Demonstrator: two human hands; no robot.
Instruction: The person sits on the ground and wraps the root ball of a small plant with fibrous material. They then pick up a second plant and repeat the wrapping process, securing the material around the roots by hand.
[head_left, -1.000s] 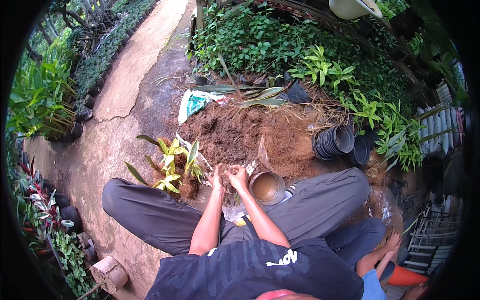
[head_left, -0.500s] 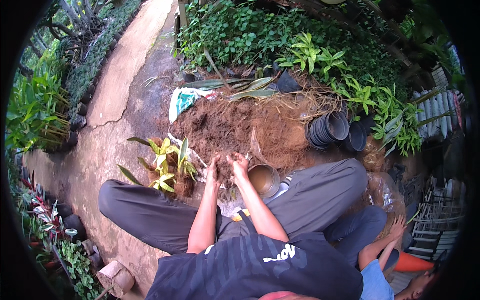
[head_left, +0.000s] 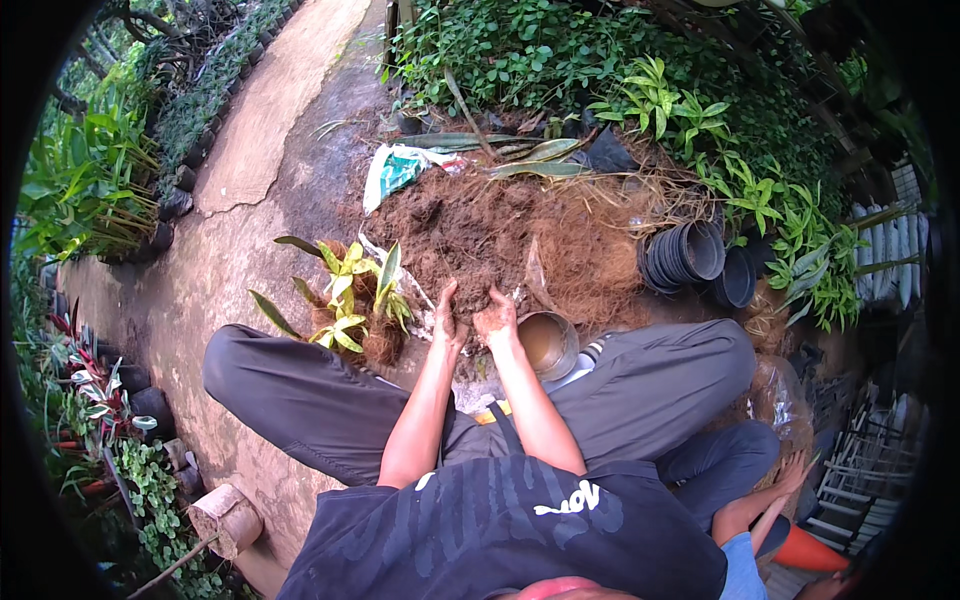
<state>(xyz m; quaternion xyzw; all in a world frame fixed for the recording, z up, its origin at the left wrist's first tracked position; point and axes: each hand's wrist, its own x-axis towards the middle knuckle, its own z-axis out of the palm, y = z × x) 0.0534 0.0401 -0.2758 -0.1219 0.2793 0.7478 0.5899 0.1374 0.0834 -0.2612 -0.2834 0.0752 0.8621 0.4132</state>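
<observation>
My left hand [head_left: 448, 318] and my right hand [head_left: 495, 319] are cupped around opposite sides of a dark brown clump of soil [head_left: 476, 291], with fibres in it. Both hands are soiled, and some of the fingers are hidden by the clump. They are at the near edge of a wide heap of loose soil [head_left: 440, 215]. Just right of my right hand stands a round container of brownish water [head_left: 545, 345]. Left of my left hand, several yellow-green plants [head_left: 350, 290] lie with brown fibrous root balls.
Brown fibre [head_left: 590, 265] is spread right of the soil, beside stacked black pots [head_left: 680, 255]. A white and green plastic sack [head_left: 395, 172] and long cut leaves [head_left: 540, 160] lie beyond. Another person's hand [head_left: 790, 475] shows at lower right.
My hands have come up around a clump of soil, which now stands out between them. The whole view has shifted slightly; the plants and pots stay put.
</observation>
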